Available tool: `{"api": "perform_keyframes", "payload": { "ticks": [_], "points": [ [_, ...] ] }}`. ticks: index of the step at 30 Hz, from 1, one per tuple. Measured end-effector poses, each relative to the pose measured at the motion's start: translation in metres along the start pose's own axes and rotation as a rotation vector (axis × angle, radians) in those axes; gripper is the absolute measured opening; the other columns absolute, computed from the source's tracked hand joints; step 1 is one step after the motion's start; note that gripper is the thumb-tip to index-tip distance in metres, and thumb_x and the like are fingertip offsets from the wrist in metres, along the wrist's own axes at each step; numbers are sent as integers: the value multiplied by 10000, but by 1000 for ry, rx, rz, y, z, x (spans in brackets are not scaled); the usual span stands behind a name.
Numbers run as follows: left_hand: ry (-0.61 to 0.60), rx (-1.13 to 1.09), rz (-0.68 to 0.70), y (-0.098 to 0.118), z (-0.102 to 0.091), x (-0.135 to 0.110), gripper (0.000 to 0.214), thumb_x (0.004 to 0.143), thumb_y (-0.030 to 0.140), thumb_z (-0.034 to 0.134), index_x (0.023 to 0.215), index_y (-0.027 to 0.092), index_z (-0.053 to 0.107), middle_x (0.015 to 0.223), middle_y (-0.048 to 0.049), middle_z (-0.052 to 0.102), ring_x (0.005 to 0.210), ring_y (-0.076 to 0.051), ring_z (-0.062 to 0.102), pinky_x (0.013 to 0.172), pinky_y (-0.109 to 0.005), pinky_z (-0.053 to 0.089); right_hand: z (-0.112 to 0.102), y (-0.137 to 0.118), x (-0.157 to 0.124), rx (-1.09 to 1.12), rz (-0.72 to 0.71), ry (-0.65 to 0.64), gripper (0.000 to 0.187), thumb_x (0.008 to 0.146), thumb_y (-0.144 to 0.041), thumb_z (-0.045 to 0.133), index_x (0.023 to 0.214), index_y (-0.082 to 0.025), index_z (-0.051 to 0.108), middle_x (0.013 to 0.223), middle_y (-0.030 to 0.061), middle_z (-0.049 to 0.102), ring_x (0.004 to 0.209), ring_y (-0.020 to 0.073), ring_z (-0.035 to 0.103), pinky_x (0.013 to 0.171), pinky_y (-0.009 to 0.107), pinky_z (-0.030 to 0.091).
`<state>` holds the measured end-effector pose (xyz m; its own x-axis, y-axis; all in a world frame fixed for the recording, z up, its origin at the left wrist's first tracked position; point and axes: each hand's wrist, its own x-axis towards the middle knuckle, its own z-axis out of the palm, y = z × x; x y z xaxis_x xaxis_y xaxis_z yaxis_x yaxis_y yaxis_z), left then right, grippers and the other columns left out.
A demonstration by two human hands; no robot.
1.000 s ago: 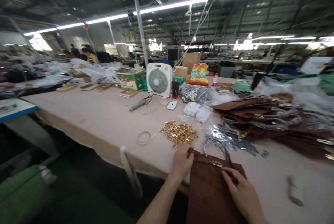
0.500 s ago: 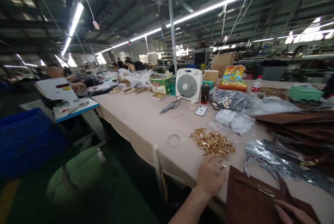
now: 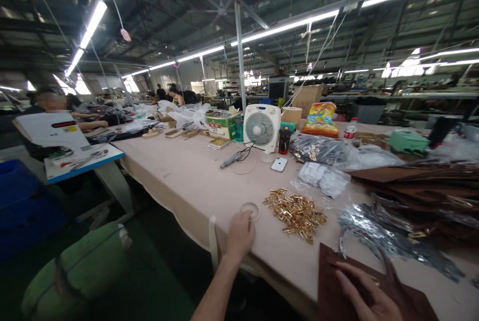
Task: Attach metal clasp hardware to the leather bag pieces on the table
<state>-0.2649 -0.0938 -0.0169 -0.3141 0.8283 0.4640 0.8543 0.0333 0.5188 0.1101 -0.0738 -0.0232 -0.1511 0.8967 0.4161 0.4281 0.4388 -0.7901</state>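
At the table edge, my left hand (image 3: 239,237) has its fingers closed on the near rim of a thin pale ring (image 3: 253,205), which looks like a narrow roll of tape. Right of it lies a loose heap of small gold metal fittings (image 3: 295,213). My right hand (image 3: 368,291) lies over a dark brown leather bag (image 3: 329,281), its fingers stretched and apart. A handle strap (image 3: 391,271) curves up from the bag. The hand partly covers the bag's metal clasp, and the frame's lower edge cuts the bag off.
Beyond the heap are a phone (image 3: 279,164), a white fan (image 3: 262,129), a corded grey tool (image 3: 230,160) and a dark cup (image 3: 284,141). Plastic-wrapped parts (image 3: 324,178) and stacked brown leather pieces (image 3: 422,176) lie to the right. A co-worker sits behind the sewing machine (image 3: 52,134).
My left hand has moved left from the gold fittings to the ring, which has shifted slightly right on the table. My right hand has come further over the bag. The view has turned slightly right.
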Motion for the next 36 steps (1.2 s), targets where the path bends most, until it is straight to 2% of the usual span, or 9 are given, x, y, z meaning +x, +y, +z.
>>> {"api": "perform_keyframes", "payload": {
  "ticks": [6, 9, 12, 15, 21, 25, 27, 32, 36],
  "points": [
    [-105, -133, 208, 19, -7, -26, 424, 790, 76, 570, 1174, 238, 648, 1026, -70, 674, 1080, -278, 612, 1096, -496, 455, 88, -57, 17, 242, -29, -130, 337, 938, -443, 665, 1197, -241, 740, 1217, 94, 731, 1036, 235, 726, 927, 309, 613],
    [-200, -223, 245, 18, -19, -29, 468, 735, 57, 565, 1157, 240, 653, 974, -55, 644, 1022, -262, 602, 1005, -431, 500, 123, -64, 29, 310, -32, -230, 449, 943, -337, 594, 1376, -232, 638, 1401, 128, 624, 976, 206, 719, 862, 320, 627],
    [-265, -325, 248, 11, -29, -27, 555, 687, 42, 545, 1194, 236, 657, 961, -44, 629, 967, -236, 593, 940, -380, 510, 144, -62, 39, 237, -60, -249, 585, 869, -223, 546, 1453, -227, 580, 1529, 120, 524, 1155, 231, 667, 972, 364, 586],
    [-309, -392, 250, 5, -32, -25, 618, 654, 36, 530, 1224, 236, 661, 982, -39, 639, 950, -219, 593, 913, -352, 508, 150, -60, 48, 126, -92, -277, 702, 778, -163, 536, 1477, -221, 567, 1492, 102, 572, 1228, 249, 625, 1073, 404, 516],
    [-315, -376, 236, 4, -30, -25, 597, 656, 46, 545, 1207, 232, 679, 974, -37, 672, 1021, -240, 611, 986, -383, 490, 144, -64, 60, 80, -61, -414, 620, 813, -247, 604, 1429, -189, 599, 1228, 100, 725, 685, 164, 626, 802, 347, 562],
    [-318, -314, 251, 15, -30, -24, 495, 765, 123, 656, 1240, 259, 675, 1078, -53, 703, 1044, -255, 626, 983, -400, 487, 142, -67, 60, 68, -93, -422, 264, 896, -311, 607, 1082, -206, 764, 999, 73, 761, 809, 219, 669, 802, 345, 528],
    [-319, -266, 253, 21, -29, -22, 437, 834, 227, 728, 1265, 270, 668, 1150, -63, 710, 1099, -271, 629, 1005, -414, 475, 142, -67, 59, 73, -111, -414, 216, 925, -299, 582, 979, -220, 776, 928, 62, 758, 844, 234, 678, 805, 346, 515],
    [-350, -220, 275, 25, -28, -15, 369, 905, 291, 748, 1264, 282, 664, 1237, -55, 700, 1100, -243, 658, 997, -395, 494, 142, -65, 54, 45, -137, -375, 205, 943, -291, 578, 935, -226, 772, 917, 67, 760, 846, 243, 688, 798, 350, 513],
    [-379, -204, 399, 27, -30, -9, 297, 977, 208, 608, 1257, 269, 683, 1320, -87, 657, 1235, -242, 612, 1055, -386, 501, 141, -65, 49, 5, -146, -347, 219, 953, -277, 560, 996, -224, 768, 951, 72, 765, 870, 247, 697, 808, 353, 521]
  ]
}}
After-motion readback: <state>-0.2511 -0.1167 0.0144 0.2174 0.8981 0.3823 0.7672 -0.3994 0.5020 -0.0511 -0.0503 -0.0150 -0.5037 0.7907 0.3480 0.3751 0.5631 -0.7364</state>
